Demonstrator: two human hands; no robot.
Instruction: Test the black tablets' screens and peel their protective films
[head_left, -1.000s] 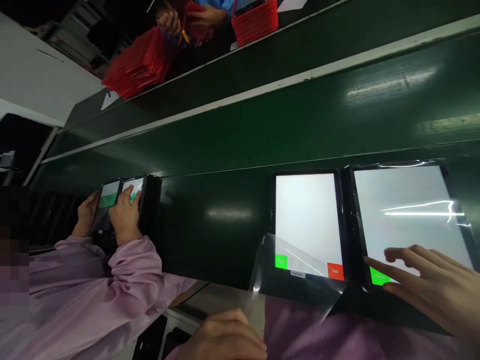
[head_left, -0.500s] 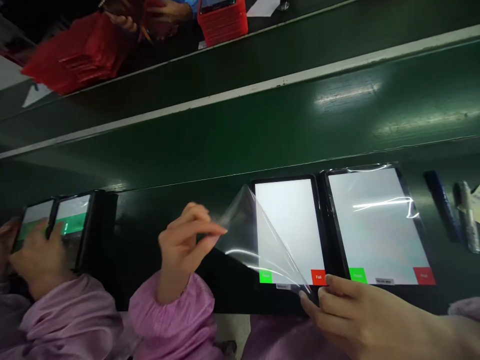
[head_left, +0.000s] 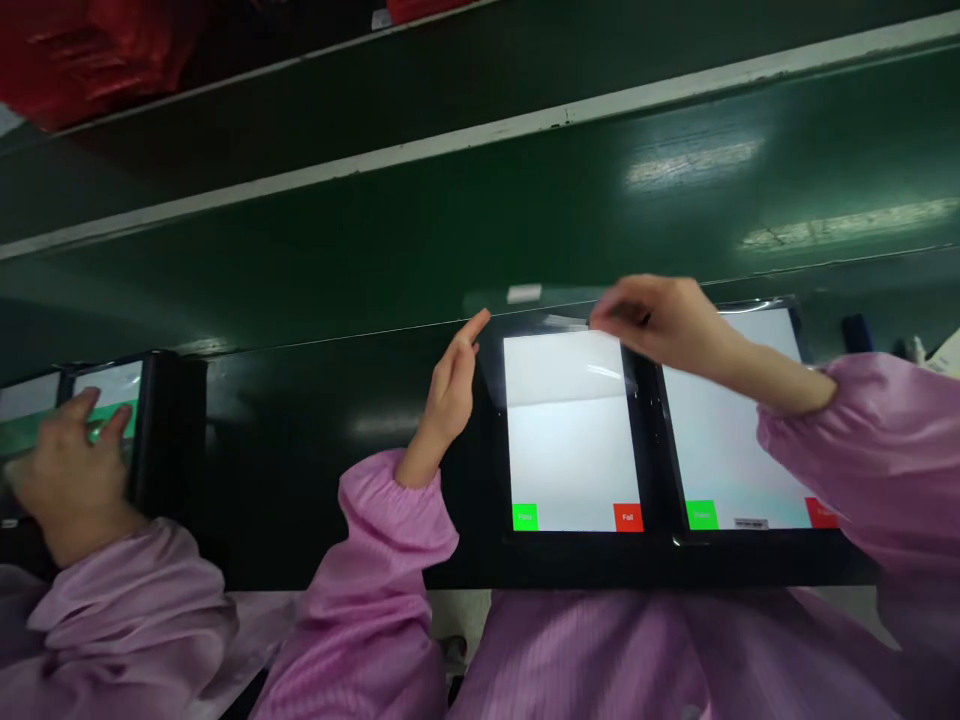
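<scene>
Two lit tablets lean side by side against the green conveyor's edge: the left tablet [head_left: 571, 430] and the right tablet [head_left: 731, 440], each with a white screen and green and red buttons at the bottom. A clear protective film [head_left: 525, 300] with a small white tab is lifted off the left tablet and hangs stretched above its top edge. My right hand [head_left: 664, 320] pinches the film's right end over the gap between the tablets. My left hand [head_left: 450, 385] holds the film's left corner with straight fingers.
A co-worker's hand [head_left: 67, 470] in a pink sleeve taps another pair of tablets [head_left: 112, 395] at the far left. The green conveyor belt [head_left: 450, 220] runs across behind. Red bins [head_left: 75, 50] sit at the top left. A dark pen [head_left: 855, 330] lies at the right.
The film, half peeled from the left tablet's lower corner, is now pulled up past its top edge. My right hand moved from the tablet's bottom to its top; my left hand rose rightward.
</scene>
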